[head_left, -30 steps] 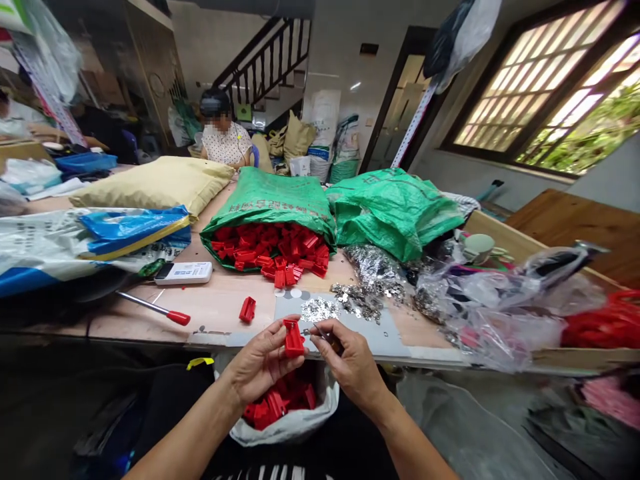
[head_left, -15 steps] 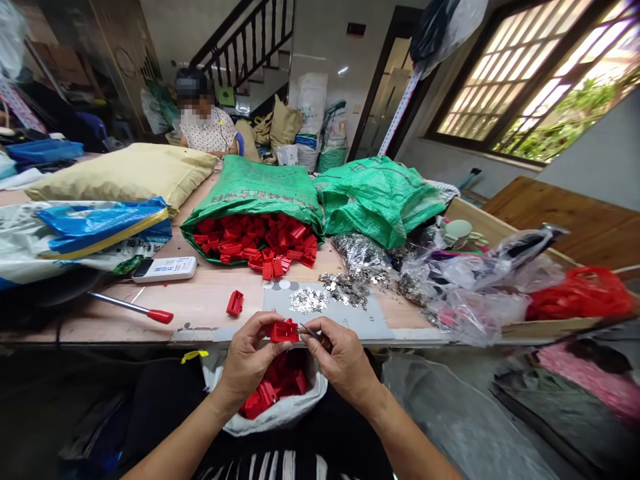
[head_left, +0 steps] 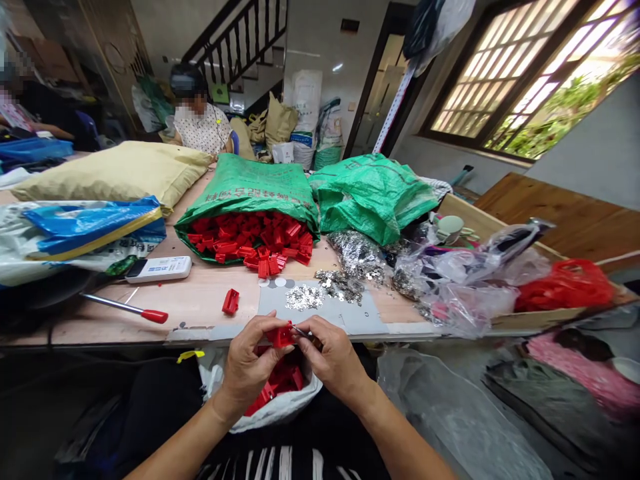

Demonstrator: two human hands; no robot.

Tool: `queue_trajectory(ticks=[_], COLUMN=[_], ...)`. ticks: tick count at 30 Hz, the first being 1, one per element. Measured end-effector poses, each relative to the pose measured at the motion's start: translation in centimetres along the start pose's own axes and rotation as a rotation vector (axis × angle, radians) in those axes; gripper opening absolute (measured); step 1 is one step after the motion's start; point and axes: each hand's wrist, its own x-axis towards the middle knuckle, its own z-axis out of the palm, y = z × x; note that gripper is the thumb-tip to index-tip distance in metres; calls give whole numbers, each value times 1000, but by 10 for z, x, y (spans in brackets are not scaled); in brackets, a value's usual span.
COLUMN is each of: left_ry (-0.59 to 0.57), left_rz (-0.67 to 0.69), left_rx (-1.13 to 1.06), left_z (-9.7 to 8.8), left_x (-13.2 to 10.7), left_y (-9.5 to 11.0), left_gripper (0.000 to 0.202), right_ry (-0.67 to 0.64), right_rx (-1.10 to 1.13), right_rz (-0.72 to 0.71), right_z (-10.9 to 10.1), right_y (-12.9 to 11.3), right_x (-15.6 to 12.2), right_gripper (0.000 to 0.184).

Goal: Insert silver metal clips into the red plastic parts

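Observation:
My left hand (head_left: 247,367) is closed around a red plastic part (head_left: 281,335), a small hollow block held between thumb and fingers above the bag on my lap. My right hand (head_left: 333,357) pinches a thin pointed tool (head_left: 300,331). Its dark metal tip meets the right end of the red part; most of its handle is hidden in my fingers. Below both hands, a white bag (head_left: 307,399) stands open with more red parts (head_left: 280,379) in it. Small silver metal pieces (head_left: 304,297) lie loose on a grey sheet (head_left: 373,313) just beyond my hands.
One red part (head_left: 231,302) lies alone on the table. Behind it, a green sack (head_left: 265,177) spills red parts. A red-handled lever (head_left: 154,316) and white device (head_left: 165,268) are at left. Plastic bags (head_left: 460,293) crowd the right. A person (head_left: 203,127) sits across the table.
The red part has turned slightly in my left hand, and the tool's tip sits closer against its end. The whole view has shifted a little; both hands keep their grip.

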Motion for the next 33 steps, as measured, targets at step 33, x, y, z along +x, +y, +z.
queue_trajectory(ticks=[33], left_ry=[129], left_rz=[332], left_rx=[212], left_z=[8], left_x=[-7], left_y=[1], left_gripper=[31], right_ry=[72], right_rx=[223], right_rz=[309], right_z=[14], right_y=[2], right_x=[-3], right_gripper=[14])
